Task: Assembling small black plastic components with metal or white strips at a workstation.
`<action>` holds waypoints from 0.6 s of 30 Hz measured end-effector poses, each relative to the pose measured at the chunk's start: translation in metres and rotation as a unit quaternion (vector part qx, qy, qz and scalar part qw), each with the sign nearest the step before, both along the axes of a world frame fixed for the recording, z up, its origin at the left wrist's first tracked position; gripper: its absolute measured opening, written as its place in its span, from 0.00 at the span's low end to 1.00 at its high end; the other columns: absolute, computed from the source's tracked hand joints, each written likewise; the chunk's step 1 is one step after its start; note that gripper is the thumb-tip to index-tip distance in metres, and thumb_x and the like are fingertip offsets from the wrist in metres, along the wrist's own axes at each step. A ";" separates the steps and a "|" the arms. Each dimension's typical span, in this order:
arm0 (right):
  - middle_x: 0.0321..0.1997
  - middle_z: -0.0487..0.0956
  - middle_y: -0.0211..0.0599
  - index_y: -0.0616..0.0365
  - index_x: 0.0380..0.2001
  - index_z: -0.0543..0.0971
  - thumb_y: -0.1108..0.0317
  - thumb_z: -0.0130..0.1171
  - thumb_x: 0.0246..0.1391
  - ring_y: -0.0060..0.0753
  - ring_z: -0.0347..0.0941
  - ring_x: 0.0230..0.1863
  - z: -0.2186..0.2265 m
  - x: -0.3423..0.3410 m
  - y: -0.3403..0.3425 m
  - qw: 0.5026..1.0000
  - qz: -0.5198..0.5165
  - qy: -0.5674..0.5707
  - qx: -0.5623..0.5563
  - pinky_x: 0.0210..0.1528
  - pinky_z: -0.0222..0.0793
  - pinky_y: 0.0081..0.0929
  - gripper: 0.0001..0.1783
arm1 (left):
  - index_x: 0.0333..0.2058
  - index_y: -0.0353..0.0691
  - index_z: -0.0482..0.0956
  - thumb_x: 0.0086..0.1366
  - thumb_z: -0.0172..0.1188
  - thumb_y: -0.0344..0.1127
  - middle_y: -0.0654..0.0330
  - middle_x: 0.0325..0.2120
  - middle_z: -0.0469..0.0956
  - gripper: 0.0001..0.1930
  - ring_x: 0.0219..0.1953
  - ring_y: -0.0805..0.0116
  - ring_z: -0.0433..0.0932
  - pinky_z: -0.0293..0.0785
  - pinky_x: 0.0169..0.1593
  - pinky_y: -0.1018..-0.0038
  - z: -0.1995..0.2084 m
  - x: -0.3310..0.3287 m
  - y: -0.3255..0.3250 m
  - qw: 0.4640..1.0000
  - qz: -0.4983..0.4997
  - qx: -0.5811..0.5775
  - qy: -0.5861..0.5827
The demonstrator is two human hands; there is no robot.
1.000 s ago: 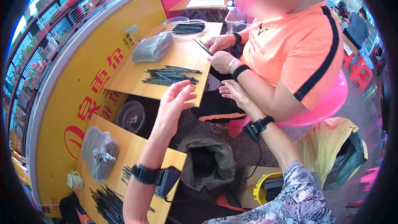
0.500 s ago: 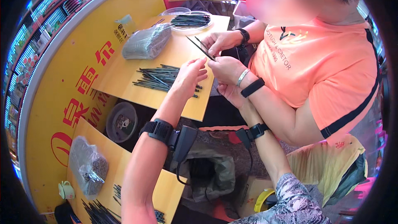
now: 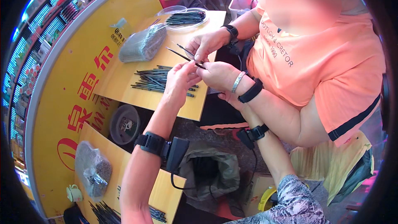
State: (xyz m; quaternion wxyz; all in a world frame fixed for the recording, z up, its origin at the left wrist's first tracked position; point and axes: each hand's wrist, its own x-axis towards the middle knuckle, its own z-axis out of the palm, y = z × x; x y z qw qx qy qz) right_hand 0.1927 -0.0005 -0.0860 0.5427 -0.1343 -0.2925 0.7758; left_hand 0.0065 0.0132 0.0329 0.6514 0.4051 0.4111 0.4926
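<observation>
My left hand (image 3: pixel 180 81) is raised over the near part of the upper table, its fingertips closed at a thin dark rod (image 3: pixel 180 54). A co-worker's hands hold the same rod and a second one (image 3: pixel 185 49) beside it. My right hand (image 3: pixel 232 100) is under the co-worker's forearm, largely hidden, so its grip does not show. Below and left of my left hand lies a loose pile of thin dark rods (image 3: pixel 154 79). More dark rods (image 3: pixel 186 18) rest in a round clear tray at the back of that table.
A clear bag of grey material (image 3: pixel 143 43) lies on the upper table (image 3: pixel 114 84). On the lower table are another bag (image 3: pixel 93 170), a pale green cup (image 3: pixel 74 193) and more rods (image 3: pixel 103 213). An open sack (image 3: pixel 207 168) stands on the floor. A yellow partition (image 3: pixel 54 99) borders the left.
My left hand has closed from spread fingers onto the dark rod. The co-worker's hands and the rods have shifted left and slightly down, toward it.
</observation>
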 end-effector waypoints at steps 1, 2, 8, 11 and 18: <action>0.37 0.76 0.25 0.49 0.42 0.72 0.51 0.48 0.56 0.22 0.72 0.38 -0.001 0.000 -0.002 1.000 -0.001 -0.023 -0.012 0.34 0.70 0.22 0.17 | 0.39 0.32 0.70 0.60 0.56 0.38 0.53 0.32 0.75 0.14 0.35 0.65 0.77 0.74 0.41 0.72 0.002 -0.004 -0.010 1.000 0.001 0.003 0.011; 0.37 0.76 0.25 0.49 0.42 0.72 0.51 0.48 0.56 0.21 0.72 0.39 -0.001 -0.001 -0.004 0.999 -0.001 -0.047 -0.024 0.34 0.70 0.22 0.17 | 0.40 0.32 0.69 0.60 0.57 0.38 0.51 0.34 0.75 0.16 0.36 0.64 0.77 0.74 0.41 0.72 0.004 -0.011 -0.021 1.000 0.003 0.007 0.021; 0.39 0.77 0.25 0.50 0.43 0.72 0.52 0.48 0.56 0.21 0.73 0.35 -0.022 0.026 0.013 0.991 -0.044 -0.120 -0.037 0.30 0.71 0.19 0.18 | 0.43 0.33 0.69 0.66 0.48 0.38 0.53 0.37 0.76 0.14 0.38 0.64 0.76 0.72 0.41 0.73 0.077 -0.042 -0.153 0.993 0.088 0.080 0.009; 0.39 0.77 0.26 0.50 0.43 0.72 0.54 0.50 0.55 0.20 0.73 0.33 -0.028 0.042 0.009 0.983 -0.033 -0.162 -0.079 0.27 0.72 0.17 0.16 | 0.42 0.31 0.69 0.67 0.45 0.37 0.52 0.33 0.76 0.13 0.35 0.63 0.76 0.73 0.40 0.71 0.088 -0.062 -0.257 0.969 0.174 0.162 0.072; 0.35 0.78 0.25 0.50 0.42 0.74 0.58 0.51 0.57 0.13 0.72 0.31 0.066 -0.037 -0.101 0.936 -0.012 -0.350 0.027 0.28 0.69 0.14 0.13 | 0.35 0.30 0.74 0.67 0.44 0.35 0.52 0.27 0.77 0.13 0.30 0.66 0.76 0.71 0.37 0.73 0.017 -0.124 -0.458 0.957 0.271 0.073 0.079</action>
